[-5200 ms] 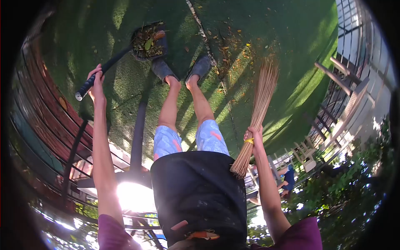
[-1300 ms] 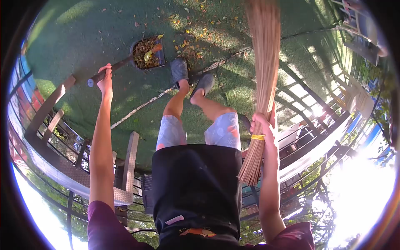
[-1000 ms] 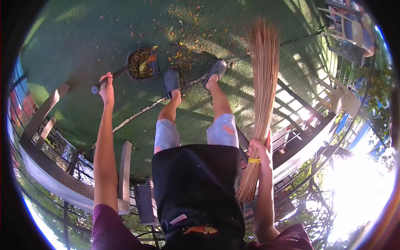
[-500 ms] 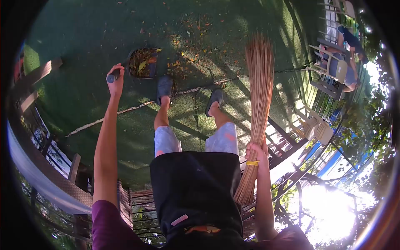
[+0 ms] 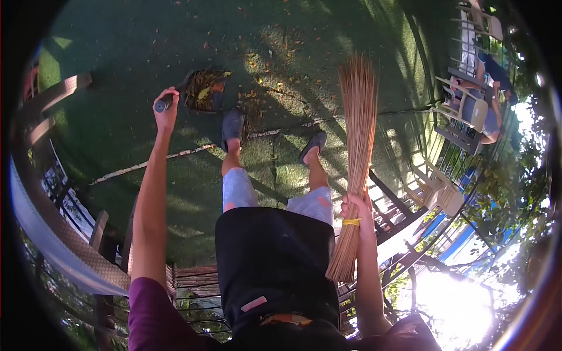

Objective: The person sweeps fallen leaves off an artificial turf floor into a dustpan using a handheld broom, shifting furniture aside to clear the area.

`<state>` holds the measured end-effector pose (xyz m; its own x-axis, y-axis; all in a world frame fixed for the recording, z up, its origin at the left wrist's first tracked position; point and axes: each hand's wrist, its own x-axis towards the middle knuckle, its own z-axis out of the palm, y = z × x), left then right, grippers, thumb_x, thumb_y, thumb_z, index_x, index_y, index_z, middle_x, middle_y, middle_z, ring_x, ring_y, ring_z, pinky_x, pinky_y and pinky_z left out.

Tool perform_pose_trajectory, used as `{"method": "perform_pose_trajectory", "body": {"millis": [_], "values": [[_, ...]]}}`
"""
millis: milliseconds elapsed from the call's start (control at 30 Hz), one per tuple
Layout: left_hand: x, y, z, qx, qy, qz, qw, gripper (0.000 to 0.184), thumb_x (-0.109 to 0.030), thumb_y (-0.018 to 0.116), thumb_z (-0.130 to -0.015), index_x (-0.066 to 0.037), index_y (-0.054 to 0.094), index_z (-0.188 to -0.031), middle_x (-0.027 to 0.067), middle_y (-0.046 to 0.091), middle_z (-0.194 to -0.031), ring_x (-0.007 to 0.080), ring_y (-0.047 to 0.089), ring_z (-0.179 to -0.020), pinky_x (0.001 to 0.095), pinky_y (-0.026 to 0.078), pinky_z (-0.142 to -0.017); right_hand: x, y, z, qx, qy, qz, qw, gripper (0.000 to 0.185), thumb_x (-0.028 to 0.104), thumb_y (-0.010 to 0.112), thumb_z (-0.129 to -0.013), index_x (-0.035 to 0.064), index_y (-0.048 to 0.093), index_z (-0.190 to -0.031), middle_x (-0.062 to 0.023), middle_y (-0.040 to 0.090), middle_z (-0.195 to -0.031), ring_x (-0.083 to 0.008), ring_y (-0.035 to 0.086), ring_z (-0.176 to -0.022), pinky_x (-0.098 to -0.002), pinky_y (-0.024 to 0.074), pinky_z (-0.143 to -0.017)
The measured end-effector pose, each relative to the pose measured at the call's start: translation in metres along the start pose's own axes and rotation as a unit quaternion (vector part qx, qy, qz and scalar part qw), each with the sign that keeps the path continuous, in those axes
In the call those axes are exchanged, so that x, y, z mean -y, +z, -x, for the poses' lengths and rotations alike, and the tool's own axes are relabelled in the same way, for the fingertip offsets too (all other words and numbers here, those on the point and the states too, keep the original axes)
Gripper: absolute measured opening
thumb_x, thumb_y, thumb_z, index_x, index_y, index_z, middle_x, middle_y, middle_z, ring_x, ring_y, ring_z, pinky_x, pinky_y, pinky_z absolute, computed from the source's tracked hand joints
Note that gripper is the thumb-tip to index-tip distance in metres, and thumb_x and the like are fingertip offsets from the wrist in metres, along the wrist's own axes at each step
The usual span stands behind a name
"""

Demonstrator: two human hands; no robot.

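My left hand [image 5: 167, 114] is closed round the dark handle of a dustpan [image 5: 205, 105]. Brown and yellow dry leaves [image 5: 203, 83] fill much of the pan, which rests on the green floor. My right hand [image 5: 358, 206] grips a stick broom [image 5: 357, 128] just above its yellow band [image 5: 352, 222]. The broom's bristles fan out away from me; whether their tips touch the floor I cannot tell. Loose leaves [image 5: 253, 93] lie scattered to the right of the dustpan, near my left shoe [image 5: 232, 130].
A pale crack line [image 5: 126, 171] crosses the green floor [image 5: 134, 52]. Light chairs [image 5: 445, 193] stand at the right by a railing. Another person [image 5: 494, 76] sits farther off at the upper right. A curved bench-like edge [image 5: 55, 234] runs along the left.
The view has shifted slightly. The broom and my right hand sit a little farther left in view, and my right foot has moved rightward. Both hands keep their grips.
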<state>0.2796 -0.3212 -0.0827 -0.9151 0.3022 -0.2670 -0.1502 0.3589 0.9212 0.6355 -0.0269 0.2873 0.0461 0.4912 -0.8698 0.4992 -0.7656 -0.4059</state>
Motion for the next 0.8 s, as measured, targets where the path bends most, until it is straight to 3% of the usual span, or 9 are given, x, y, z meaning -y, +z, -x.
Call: {"method": "perform_pose_trajectory", "body": {"millis": [200, 567, 667, 733, 800], "values": [[-0.003, 0.005, -0.001, 0.006, 0.046, 0.034, 0.998, 0.003, 0.001, 0.064, -0.082, -0.002, 0.063, -0.082, 0.0098, 0.067, -0.098, 0.0191, 0.061, -0.099, 0.0287, 0.044, -0.085, 0.01, 0.003, -0.006, 0.001, -0.001, 0.026, 1.0, 0.026, 0.011, 0.061, -0.084, 0.0056, 0.048, -0.107, -0.0096, 0.056, -0.082, -0.0175, 0.055, -0.063, -0.0291, 0.0461, -0.05], [0.001, 0.002, -0.008, 0.019, 0.008, -0.031, 0.999, 0.005, -0.002, 0.063, -0.082, -0.004, 0.065, -0.086, 0.0127, 0.066, -0.105, 0.0191, 0.061, -0.099, 0.0304, 0.046, -0.087, -0.029, -0.048, -0.004, -0.062, -0.006, -0.036, 0.997, 0.027, 0.011, 0.061, -0.084, 0.0066, 0.048, -0.107, -0.008, 0.055, -0.078, -0.0145, 0.054, -0.061, -0.0274, 0.0463, -0.05], [0.006, 0.002, -0.011, 0.024, 0.006, -0.022, 0.999, 0.006, -0.002, 0.063, -0.082, -0.004, 0.066, -0.086, 0.0131, 0.066, -0.107, 0.0192, 0.062, -0.099, 0.0306, 0.046, -0.087, -0.042, -0.065, -0.013, -0.048, 0.04, -0.085, 0.994, 0.044, 0.008, 0.061, -0.083, 0.0116, 0.042, -0.123, -0.0108, 0.055, -0.08, -0.0182, 0.055, -0.059, -0.0305, 0.0473, -0.047], [0.007, -0.001, -0.008, 0.026, 0.006, -0.024, 0.999, 0.006, -0.002, 0.063, -0.082, -0.005, 0.066, -0.086, 0.0132, 0.066, -0.108, 0.0194, 0.062, -0.1, 0.0308, 0.046, -0.088, -0.04, -0.063, -0.016, -0.038, 0.035, -0.056, 0.997, 0.025, 0.011, 0.061, -0.084, 0.0068, 0.049, -0.105, -0.0097, 0.055, -0.079, -0.0177, 0.055, -0.06, -0.0298, 0.0468, -0.048], [0.0, -0.002, -0.004, 0.03, 0.004, -0.04, 0.999, 0.006, -0.002, 0.063, -0.082, -0.004, 0.066, -0.086, 0.0136, 0.066, -0.108, 0.0195, 0.062, -0.1, 0.0309, 0.046, -0.088, -0.034, -0.056, -0.018, -0.021, 0.052, -0.038, 0.998, 0.02, 0.013, 0.061, -0.085, 0.0062, 0.051, -0.1, -0.0083, 0.055, -0.079, -0.0166, 0.054, -0.062, -0.0288, 0.046, -0.049]]}}
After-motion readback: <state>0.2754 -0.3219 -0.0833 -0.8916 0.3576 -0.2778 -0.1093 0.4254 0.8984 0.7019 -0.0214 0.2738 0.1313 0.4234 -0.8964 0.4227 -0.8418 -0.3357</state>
